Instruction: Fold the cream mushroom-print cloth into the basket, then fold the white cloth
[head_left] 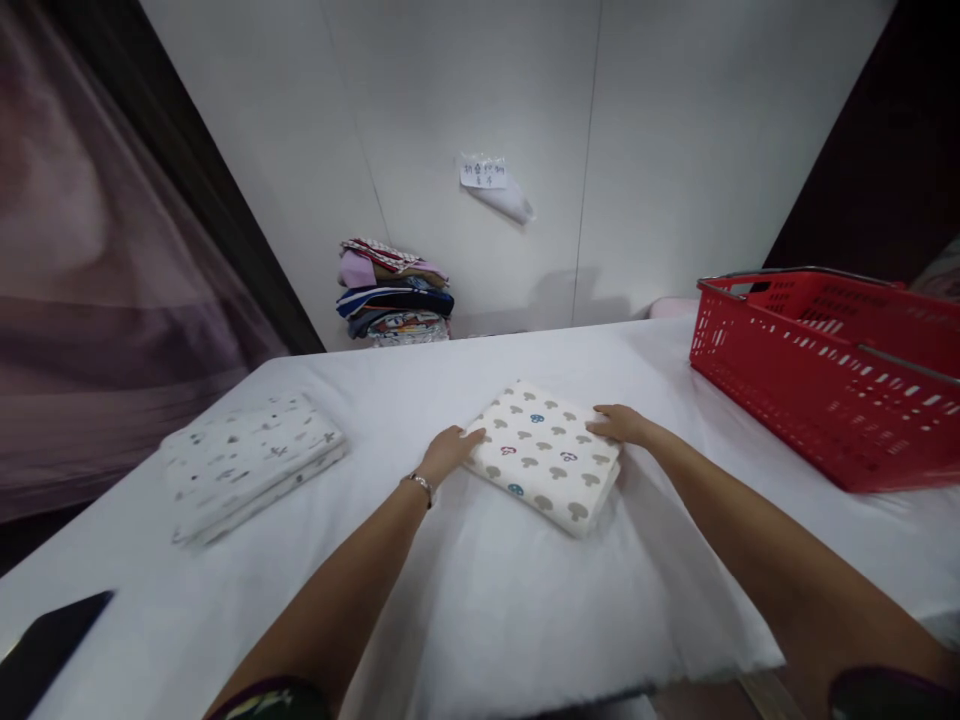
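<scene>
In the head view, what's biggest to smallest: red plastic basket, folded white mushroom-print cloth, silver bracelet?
1. Red plastic basket, even cut off at the edge
2. Folded white mushroom-print cloth
3. Silver bracelet

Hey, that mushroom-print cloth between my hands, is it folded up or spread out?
Folded: the mushroom-print cloth lies as a compact, flat rectangle, with layers showing along its right edge.

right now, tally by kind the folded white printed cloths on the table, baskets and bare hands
Folded cloths: 2 (mushroom print, sparse print)
Baskets: 1 (red basket)
Hands: 2 (left hand, right hand)
Total: 5
</scene>
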